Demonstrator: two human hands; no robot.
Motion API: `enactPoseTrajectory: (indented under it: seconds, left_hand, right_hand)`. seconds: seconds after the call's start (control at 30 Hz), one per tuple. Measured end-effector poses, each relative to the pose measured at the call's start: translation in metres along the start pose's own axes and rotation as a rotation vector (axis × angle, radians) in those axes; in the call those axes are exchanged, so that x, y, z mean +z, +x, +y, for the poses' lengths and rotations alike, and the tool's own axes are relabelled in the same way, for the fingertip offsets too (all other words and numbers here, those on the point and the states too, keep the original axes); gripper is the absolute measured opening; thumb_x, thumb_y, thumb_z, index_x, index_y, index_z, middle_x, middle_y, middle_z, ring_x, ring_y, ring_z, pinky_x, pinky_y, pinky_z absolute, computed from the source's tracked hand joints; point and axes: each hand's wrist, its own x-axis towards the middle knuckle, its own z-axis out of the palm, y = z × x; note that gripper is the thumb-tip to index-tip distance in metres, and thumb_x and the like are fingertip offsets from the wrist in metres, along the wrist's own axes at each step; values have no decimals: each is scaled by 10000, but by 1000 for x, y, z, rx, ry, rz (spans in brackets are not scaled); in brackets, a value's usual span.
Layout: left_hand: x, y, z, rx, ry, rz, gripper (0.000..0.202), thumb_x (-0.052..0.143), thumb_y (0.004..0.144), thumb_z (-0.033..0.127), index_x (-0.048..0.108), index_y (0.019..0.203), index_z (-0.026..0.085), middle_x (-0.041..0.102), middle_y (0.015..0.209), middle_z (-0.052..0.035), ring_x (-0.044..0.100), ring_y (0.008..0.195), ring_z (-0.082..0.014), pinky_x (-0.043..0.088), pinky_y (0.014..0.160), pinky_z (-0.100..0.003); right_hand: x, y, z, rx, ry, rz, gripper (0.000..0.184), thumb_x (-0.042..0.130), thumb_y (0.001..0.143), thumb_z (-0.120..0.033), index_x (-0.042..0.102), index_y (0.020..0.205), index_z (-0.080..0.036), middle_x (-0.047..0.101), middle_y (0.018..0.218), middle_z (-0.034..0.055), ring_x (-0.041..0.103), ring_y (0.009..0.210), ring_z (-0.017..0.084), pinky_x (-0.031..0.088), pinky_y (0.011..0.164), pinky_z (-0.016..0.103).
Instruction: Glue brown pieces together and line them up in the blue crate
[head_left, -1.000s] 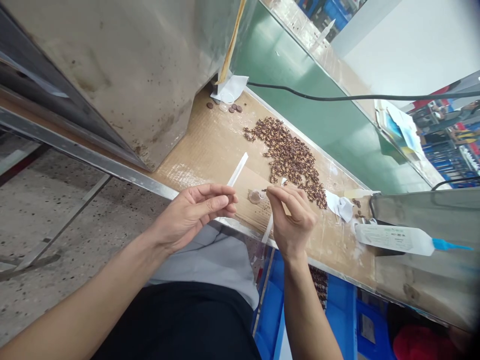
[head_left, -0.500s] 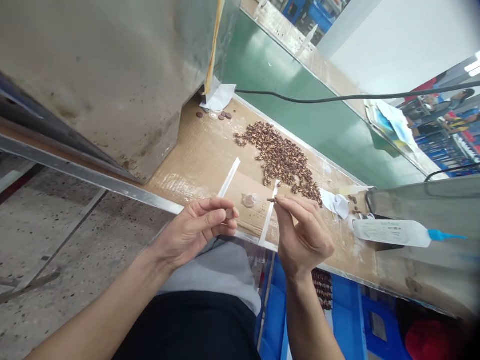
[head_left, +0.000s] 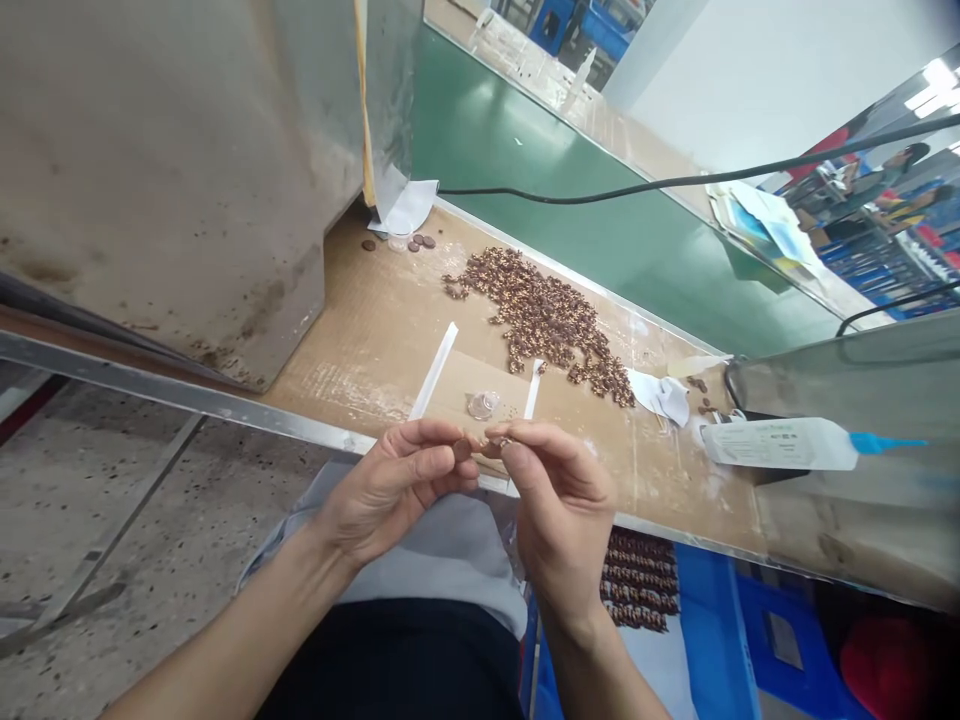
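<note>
Two hands (head_left: 401, 485) (head_left: 562, 500), one disc (head_left: 462, 450), one small piece (head_left: 504, 443)

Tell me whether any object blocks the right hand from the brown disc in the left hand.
No separate object shows between the right hand and the brown disc; only the left hand's own fingers crowd the disc's edge. Whether the hands touch, I cannot tell.

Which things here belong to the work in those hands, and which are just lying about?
Likely part of the work:
brown disc in the left hand
small piece in the right hand
brown-and-gold heap
similar pieces in rows below

Seemingly just lying about:
crumpled white paper
loose sheets, upper right
</note>
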Motion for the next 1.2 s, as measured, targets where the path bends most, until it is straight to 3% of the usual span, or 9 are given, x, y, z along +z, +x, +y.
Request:
enactPoseTrajectory:
  seconds: [0.2, 0.53, 0.7, 1.2]
  left_hand:
    - [1, 0, -1, -1, 3, 51, 203, 1038, 833, 236, 920, 998, 230, 911, 1010, -43, 854, 815, -133, 707, 801, -194]
    - [9, 1, -6, 53, -6, 96, 222, 1079, 767, 256, 921, 914, 205, 906, 912, -48, 861, 797, -156, 709, 808, -203]
    - [11, 1, -6, 87, 13, 104, 195, 1071, 779, 248, 922, 892, 192, 899, 885, -51, 845, 779, -141, 696, 807, -187]
    - [13, -1, -6, 80, 8, 129, 218, 1085, 752, 250, 921, 881, 190, 892, 852, -55, 839, 739, -141, 693, 778, -189]
  right_hand:
    - [1, 1, 0, 85, 71, -20, 93, 855, 1027, -255, 861, 1119, -266, 876, 1069, 42, 863, 969, 228, 742, 892, 365]
    - [0, 1, 3, 17, 43, -56, 163, 821, 1035, -188, 859, 1150, -296, 879, 1108, 24, 862, 988, 204, 740, 852, 295]
    - [0, 1, 3, 10, -1, -64, 156, 817, 1034, -174, 857, 1144, -277, 872, 1111, 33, 854, 999, 201, 735, 905, 307]
    - [2, 2, 1, -3, -57, -73, 144, 830, 1022, -189, 861, 1134, -274, 878, 1109, 43, 860, 1013, 224, 747, 865, 321]
